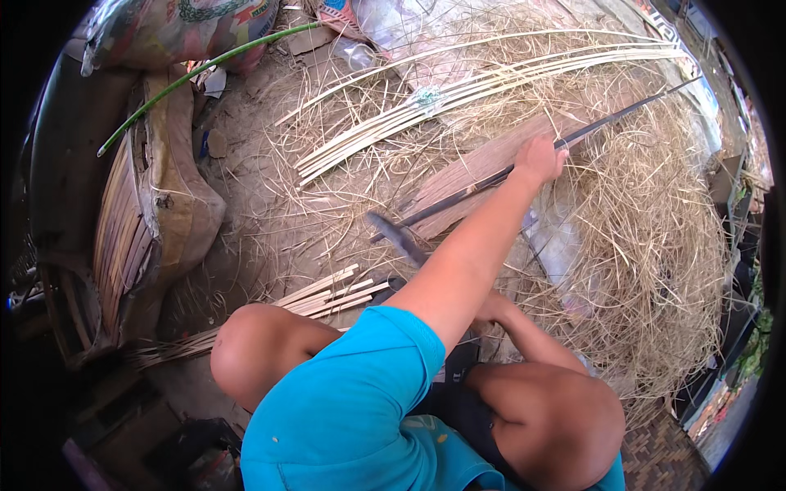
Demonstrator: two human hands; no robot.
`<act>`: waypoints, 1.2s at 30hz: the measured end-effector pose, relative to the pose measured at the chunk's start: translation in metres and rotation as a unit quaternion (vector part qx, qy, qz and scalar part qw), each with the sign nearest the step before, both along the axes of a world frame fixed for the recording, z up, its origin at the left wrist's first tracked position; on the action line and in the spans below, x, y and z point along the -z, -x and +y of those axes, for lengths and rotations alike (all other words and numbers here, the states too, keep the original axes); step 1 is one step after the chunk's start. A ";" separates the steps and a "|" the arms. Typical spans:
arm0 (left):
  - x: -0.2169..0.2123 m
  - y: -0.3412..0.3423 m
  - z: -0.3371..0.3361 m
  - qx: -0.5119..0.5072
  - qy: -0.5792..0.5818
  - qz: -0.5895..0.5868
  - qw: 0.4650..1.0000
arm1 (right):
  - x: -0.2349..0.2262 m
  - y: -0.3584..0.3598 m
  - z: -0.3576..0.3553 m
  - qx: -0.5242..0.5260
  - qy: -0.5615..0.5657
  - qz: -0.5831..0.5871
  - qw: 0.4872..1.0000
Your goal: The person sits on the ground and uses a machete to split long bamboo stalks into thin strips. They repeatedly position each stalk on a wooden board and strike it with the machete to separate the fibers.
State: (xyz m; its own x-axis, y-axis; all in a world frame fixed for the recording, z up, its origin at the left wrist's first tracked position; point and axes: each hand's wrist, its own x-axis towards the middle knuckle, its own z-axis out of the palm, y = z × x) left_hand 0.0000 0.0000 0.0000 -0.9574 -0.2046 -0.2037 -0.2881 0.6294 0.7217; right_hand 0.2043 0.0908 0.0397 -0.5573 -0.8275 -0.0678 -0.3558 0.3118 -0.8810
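Observation:
Stretched out to the upper right, my left hand point(540, 159) is closed around a long, thin, dark strip point(618, 114) that looks like bamboo. The strip slants from beside a dark blade to the far right, above a flat wooden board point(458, 176). My right hand point(494, 308) is low in the middle, partly covered by my left forearm. From behind that forearm sticks out the dark blade of a knife point(399, 238), in line with my right hand; its handle is hidden. The fingers of my right hand look curled.
Pale split strips point(393, 123), tied with green string, lie beyond the board. Shorter pale strips point(327, 296) lie by my left knee. Fibre shavings point(655, 237) heap up on the right. A green stalk point(205, 67) crosses the upper left, near a sack point(176, 37) and bundled slats point(123, 237).

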 end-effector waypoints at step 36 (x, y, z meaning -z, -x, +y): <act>0.018 0.015 -0.012 0.063 0.081 0.074 0.992 | 0.009 0.042 -0.010 -0.173 -0.036 -0.423 0.889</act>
State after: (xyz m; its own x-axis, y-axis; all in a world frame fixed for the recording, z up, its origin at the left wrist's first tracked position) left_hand -0.0154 -0.0124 -0.0177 -0.9944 -0.1005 -0.0329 -0.0984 0.7654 0.6360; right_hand 0.1623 0.0810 0.0305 0.0063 -0.9160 -0.4011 0.3386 0.3794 -0.8611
